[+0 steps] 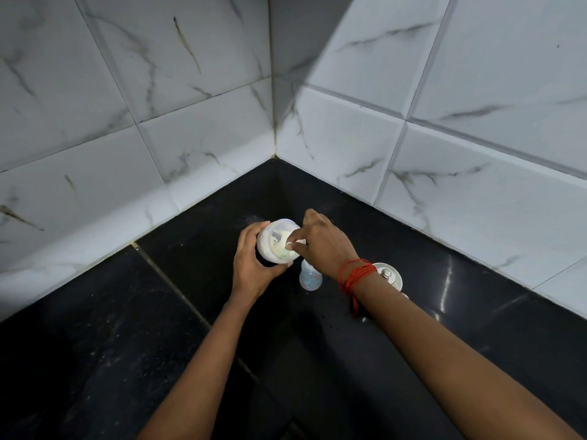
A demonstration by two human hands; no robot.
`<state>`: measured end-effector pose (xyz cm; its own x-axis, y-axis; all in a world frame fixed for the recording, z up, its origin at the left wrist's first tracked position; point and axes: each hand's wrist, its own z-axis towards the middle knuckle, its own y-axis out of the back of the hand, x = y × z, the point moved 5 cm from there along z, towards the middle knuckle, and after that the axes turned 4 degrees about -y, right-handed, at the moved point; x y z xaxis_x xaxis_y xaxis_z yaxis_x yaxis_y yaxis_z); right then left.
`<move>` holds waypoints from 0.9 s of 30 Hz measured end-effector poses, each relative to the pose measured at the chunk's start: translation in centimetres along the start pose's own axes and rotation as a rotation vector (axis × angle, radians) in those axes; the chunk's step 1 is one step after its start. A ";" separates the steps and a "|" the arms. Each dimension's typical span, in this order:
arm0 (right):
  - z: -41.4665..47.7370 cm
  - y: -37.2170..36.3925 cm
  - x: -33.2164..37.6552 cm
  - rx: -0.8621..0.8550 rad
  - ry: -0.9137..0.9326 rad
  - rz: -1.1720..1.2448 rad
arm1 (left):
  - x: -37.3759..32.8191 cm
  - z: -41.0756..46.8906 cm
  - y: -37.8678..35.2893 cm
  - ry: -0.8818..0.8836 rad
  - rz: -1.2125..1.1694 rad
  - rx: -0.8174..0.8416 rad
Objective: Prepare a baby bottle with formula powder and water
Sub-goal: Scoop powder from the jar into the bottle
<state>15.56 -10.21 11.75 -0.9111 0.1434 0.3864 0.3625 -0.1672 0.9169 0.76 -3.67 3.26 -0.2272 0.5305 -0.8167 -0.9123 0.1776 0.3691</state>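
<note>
Left hand (254, 265) wraps the white plastic formula jar (278, 241) over the black table (158, 312); right hand (320, 242) pinches a scoop inside. The clear baby bottle (310, 276) stands just right of the jar, so I'd level the scoop and tip slowly.

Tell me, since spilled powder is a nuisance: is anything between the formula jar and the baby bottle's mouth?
Nothing visible blocks it. The formula jar sits in the left hand; the baby bottle stands just beside it on the counter, partly under the right hand, so its mouth is hidden.

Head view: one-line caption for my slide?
Left hand steadies the open jar while right hand dips into powder, bottle waiting below.
</note>
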 end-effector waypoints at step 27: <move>-0.1 1.1 -4.6 -0.297 -0.382 0.747 | 2.3 -1.0 -0.5 0.189 -0.075 0.007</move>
<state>20.13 -11.12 11.02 -0.3102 0.2021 0.9289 0.7216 -0.5861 0.3685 0.35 -3.39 0.70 -0.2194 0.3505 -0.9105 -0.9268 0.2165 0.3068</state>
